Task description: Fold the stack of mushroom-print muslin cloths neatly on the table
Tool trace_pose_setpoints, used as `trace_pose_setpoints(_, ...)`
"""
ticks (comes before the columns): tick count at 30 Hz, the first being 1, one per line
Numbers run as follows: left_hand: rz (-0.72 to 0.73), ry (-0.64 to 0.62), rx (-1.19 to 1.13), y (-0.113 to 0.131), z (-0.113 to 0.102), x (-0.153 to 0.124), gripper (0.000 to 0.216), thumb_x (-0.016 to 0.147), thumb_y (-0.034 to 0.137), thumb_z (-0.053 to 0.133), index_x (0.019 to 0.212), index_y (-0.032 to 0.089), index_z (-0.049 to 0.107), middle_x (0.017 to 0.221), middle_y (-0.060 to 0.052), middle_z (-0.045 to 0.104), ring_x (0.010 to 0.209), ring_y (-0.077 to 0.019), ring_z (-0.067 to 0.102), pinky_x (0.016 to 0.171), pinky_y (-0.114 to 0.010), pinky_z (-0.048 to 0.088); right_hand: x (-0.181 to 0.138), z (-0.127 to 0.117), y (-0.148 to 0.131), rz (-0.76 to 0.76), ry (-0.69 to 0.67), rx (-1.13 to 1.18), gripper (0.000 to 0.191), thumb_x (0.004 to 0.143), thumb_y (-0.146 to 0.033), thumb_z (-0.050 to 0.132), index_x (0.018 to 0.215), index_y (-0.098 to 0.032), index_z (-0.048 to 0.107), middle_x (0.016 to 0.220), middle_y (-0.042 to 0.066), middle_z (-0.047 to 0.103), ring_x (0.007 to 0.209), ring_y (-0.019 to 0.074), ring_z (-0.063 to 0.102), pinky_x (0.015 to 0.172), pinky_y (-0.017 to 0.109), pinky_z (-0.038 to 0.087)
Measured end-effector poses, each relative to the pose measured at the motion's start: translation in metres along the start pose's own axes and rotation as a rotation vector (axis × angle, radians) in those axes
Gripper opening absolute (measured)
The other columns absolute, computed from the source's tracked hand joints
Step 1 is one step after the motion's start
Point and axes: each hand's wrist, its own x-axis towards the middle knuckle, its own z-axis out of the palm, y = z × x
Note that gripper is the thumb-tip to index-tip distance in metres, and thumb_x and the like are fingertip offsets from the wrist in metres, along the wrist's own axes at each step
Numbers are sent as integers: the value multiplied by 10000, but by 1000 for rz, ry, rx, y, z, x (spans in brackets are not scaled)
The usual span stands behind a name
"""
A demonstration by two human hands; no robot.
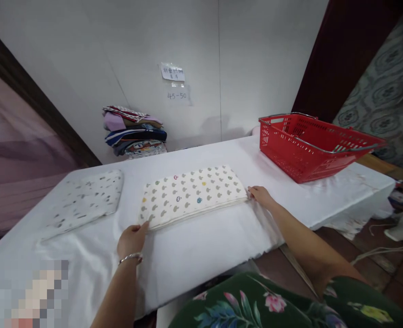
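A folded white cloth (192,195) printed with grey mushroom-like shapes and a few coloured ones lies flat in the middle of the table. Its layers show along the near edge. My left hand (131,240), with a bracelet at the wrist, pinches the near left corner. At the right end, the fingers of my right hand (260,196) are closed on the near right corner. To the left lies a second folded white cloth (88,198) with small dark and grey marks, apart from both hands.
A red plastic basket (311,152) with metal handles stands at the table's right end. Several folded fabrics (135,132) are stacked at the back left by the wall. Two paper notes are taped to the wall. A white sheet (201,259) covers the table.
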Motion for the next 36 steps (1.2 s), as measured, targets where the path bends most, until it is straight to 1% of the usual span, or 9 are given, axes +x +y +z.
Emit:
trace_pose_setpoints(5,15,33,-59,-3,4,1,471,716,595,515,898,177,635,925,-94,668,827,-267,601,680,-336,445,-14,-2,5,-17,-36,54,278,759,-397,480,658,-159,582,566,-8,560,488,91,439,474,217,307)
trace_pose_setpoints(10,156,278,-53,3,14,-6,515,750,547,528,1052,138,616,1026,-126,621,963,-265,561,851,-371,433,-23,-4,6,-33,-104,58,311,770,-418,484,605,-166,562,497,-22,511,451,88,419,445,218,294)
trace_pose_setpoints(13,240,356,-4,6,20,-8,495,781,513,511,1085,135,607,1076,-139,597,1033,-277,533,917,-402,407,-18,-3,1,-24,-103,34,357,786,-454,478,590,-166,558,473,-18,501,436,88,412,446,219,295)
trace_pose_setpoints(16,238,327,0,4,22,-8,508,778,499,524,1114,124,591,1097,-146,590,1056,-285,525,932,-413,402,-11,0,-6,-14,-88,-12,343,765,-441,526,562,-166,555,443,-19,484,426,87,403,449,219,283)
trace_pose_setpoints(19,198,278,-40,1,22,-7,537,756,488,559,1143,117,570,1086,-137,595,1017,-266,546,928,-393,412,-7,1,-14,-4,-83,-43,256,721,-359,591,559,-163,562,451,-20,500,437,84,417,457,212,285)
trace_pose_setpoints(22,171,265,-94,2,20,-8,550,747,476,572,1169,123,554,1070,-116,602,969,-239,565,921,-371,422,-6,0,-18,13,-93,-43,207,740,-311,556,603,-157,574,465,-22,509,446,84,435,462,201,310)
trace_pose_setpoints(29,159,237,-128,6,17,-5,577,748,499,545,1190,128,552,1007,-102,621,917,-243,576,888,-386,446,-7,-1,-17,54,-142,-198,226,738,-307,539,580,-151,581,431,-5,505,450,107,469,494,223,331)
trace_pose_setpoints(33,157,215,-145,2,19,1,595,747,516,533,1208,140,542,1001,-97,621,901,-240,583,870,-385,456,-3,1,-18,52,-138,-317,256,741,-357,557,602,-149,606,452,30,538,551,155,538,551,244,344)
trace_pose_setpoints(36,128,185,-165,0,19,4,618,744,525,532,1234,150,520,1008,-95,623,901,-242,592,843,-376,467,-1,3,-19,57,-123,-353,292,747,-426,563,660,-152,617,546,58,589,647,185,570,573,252,351)
